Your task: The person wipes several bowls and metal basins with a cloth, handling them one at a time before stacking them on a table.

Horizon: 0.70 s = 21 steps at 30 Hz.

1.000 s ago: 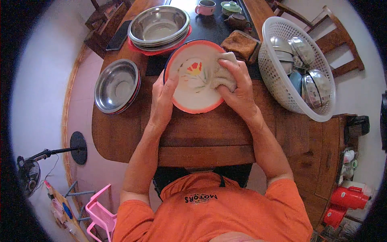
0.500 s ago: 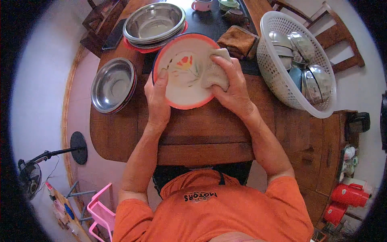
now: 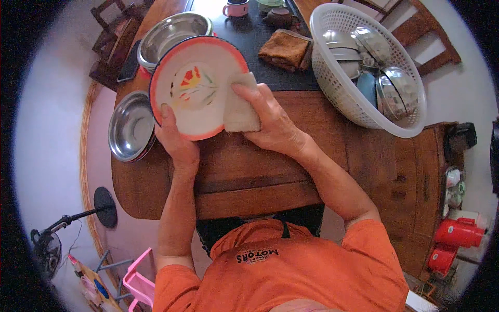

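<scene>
A round white enamel plate [image 3: 195, 112] with a red rim and a painted flower is held up over the near part of the table. My left hand [image 3: 174, 138] grips its lower left edge, thumb on the face and the other fingers hidden behind. In my right hand [image 3: 273, 117] is a folded pale cloth [image 3: 241, 106], pressed over the plate's right edge. Just beyond the plate, partly covered by it, stands a stack of steel basins [image 3: 176, 31]. Left of my left hand lies another stack with a steel basin [image 3: 132, 127] on top.
On the right of the wooden table [image 3: 249, 179] a white perforated basket [image 3: 332, 78] holds several metal bowls. A folded brown towel [image 3: 286, 49], a small teapot [image 3: 278, 17] and a pink mug [image 3: 236, 8] sit toward the back. A pink plastic stool [image 3: 138, 278] stands at lower left.
Both hands have moved left in the view with the plate, which now tilts differently. The cloth has shifted to the plate's lower right edge and lies flatter. The whole view has also shifted slightly.
</scene>
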Available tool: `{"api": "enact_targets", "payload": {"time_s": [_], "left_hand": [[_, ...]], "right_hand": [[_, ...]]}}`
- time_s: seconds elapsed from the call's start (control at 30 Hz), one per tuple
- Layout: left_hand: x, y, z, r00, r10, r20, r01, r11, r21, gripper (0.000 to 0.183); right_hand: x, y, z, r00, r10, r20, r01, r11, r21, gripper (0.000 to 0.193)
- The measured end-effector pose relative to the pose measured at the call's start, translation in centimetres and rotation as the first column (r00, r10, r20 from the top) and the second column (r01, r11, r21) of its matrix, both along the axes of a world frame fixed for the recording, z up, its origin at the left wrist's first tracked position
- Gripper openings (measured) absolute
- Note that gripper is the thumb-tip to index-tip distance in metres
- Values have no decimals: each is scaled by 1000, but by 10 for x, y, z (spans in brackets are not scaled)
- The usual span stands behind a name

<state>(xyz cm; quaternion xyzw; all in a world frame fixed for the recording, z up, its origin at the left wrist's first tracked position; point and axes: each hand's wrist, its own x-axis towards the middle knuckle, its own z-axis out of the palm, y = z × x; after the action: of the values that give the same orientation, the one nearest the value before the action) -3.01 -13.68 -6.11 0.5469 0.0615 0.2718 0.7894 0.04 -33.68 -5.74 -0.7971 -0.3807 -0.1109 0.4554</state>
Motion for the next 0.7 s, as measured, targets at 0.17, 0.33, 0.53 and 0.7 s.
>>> {"api": "enact_targets", "payload": {"time_s": [0.17,0.33,0.53,0.7], "left_hand": [[-3,-5,9,998,45,-45,-42,997,61,49],[2,10,-5,996,82,-14,-83,996,-29,50],[5,10,-5,970,236,60,-242,910,338,51],[-1,2,7,984,165,68,-171,980,103,49]], "right_hand": [[3,-3,-6,996,-49,80,46,998,47,83],[2,-7,0,988,-102,118,81,982,169,83],[22,-13,-13,967,-230,114,180,925,335,82],[24,-15,-10,946,-306,102,262,913,311,79]]}}
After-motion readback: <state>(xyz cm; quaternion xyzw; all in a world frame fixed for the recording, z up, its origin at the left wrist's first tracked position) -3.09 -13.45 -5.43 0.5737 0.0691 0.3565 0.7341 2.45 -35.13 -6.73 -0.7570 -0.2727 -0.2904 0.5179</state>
